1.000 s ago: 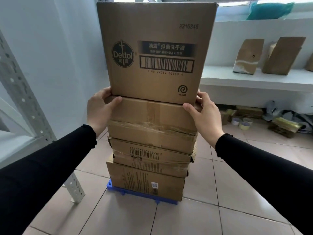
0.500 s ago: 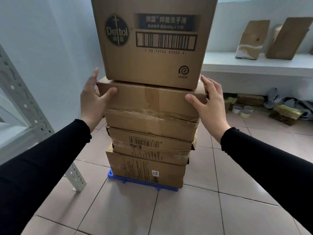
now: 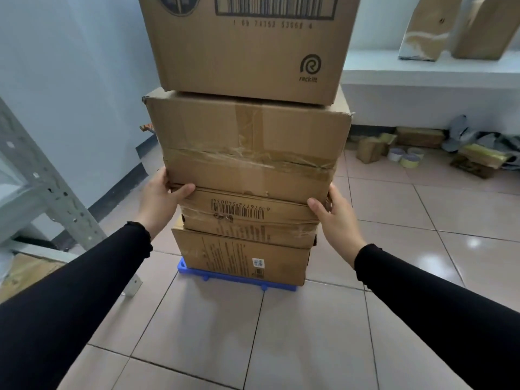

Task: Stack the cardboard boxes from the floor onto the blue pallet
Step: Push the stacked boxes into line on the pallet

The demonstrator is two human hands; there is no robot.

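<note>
Four-box stack [image 3: 247, 175] stood on the blue pallet [image 3: 194, 273] at 12 o'clock, left hand [image 3: 160, 199] and right hand [image 3: 336, 218] pressed open-palmed against the taped box's [image 3: 250, 147] lower corners; squaring it called for even, gentle pressure, since the top box [image 3: 247, 49] could tip.

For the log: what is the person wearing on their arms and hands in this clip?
Both arms are covered by long, close-fitting black sleeves that end at the wrists with slightly gathered cuffs. The left hand and right hand are bare: no gloves. No rings, watch or markings are visible on the sides that show.
</note>
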